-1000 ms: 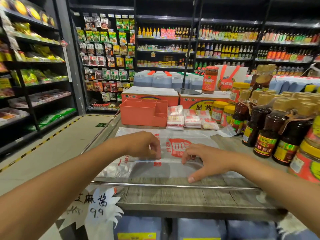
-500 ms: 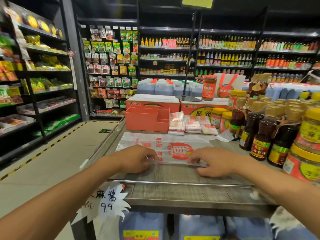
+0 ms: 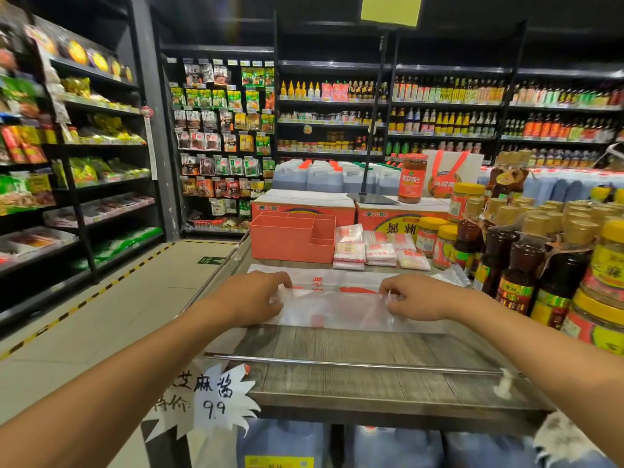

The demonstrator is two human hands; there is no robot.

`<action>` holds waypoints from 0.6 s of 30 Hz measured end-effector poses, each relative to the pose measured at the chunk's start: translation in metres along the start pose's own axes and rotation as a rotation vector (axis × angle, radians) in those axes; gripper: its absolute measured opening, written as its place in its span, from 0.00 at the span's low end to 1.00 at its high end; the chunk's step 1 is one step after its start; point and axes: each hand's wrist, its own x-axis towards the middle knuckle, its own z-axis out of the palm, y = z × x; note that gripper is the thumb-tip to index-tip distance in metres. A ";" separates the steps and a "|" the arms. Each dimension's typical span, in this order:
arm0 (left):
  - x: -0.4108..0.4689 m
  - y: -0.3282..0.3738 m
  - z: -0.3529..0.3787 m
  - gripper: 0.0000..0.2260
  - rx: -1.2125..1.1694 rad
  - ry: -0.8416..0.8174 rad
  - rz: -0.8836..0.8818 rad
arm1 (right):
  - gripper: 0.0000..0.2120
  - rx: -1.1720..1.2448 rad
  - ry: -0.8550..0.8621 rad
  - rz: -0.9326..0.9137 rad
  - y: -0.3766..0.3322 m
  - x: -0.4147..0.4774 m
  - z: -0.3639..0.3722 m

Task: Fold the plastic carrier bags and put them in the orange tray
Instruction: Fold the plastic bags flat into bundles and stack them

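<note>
Hands (image 3: 332, 298) pinching carrier bag (image 3: 332, 310) flat on table (image 3: 354, 346).

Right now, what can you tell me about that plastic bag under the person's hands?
The bag is thin, see-through whitish plastic with red print, including a red round mark partly covered by a fold. It lies flat on the grey wooden counter, stretched sideways, its near part doubled over into a long band. The left hand pinches the fold's left end and the right hand its right end. It lies in front of the orange tray, apart from it.

2 bare forearms (no sleeves showing), left hand (image 3: 251, 297) and right hand (image 3: 417, 297) ungloved.
</note>
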 end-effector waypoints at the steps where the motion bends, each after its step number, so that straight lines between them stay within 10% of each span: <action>1: 0.001 0.001 0.001 0.19 0.030 0.015 0.000 | 0.13 -0.003 0.001 0.022 0.000 0.003 0.001; 9: -0.003 0.025 0.010 0.20 0.090 0.016 0.093 | 0.17 -0.112 -0.015 0.125 -0.001 0.011 0.015; 18: -0.027 0.056 0.021 0.28 -0.262 -0.445 0.093 | 0.20 -0.304 0.246 -0.028 -0.028 0.002 0.033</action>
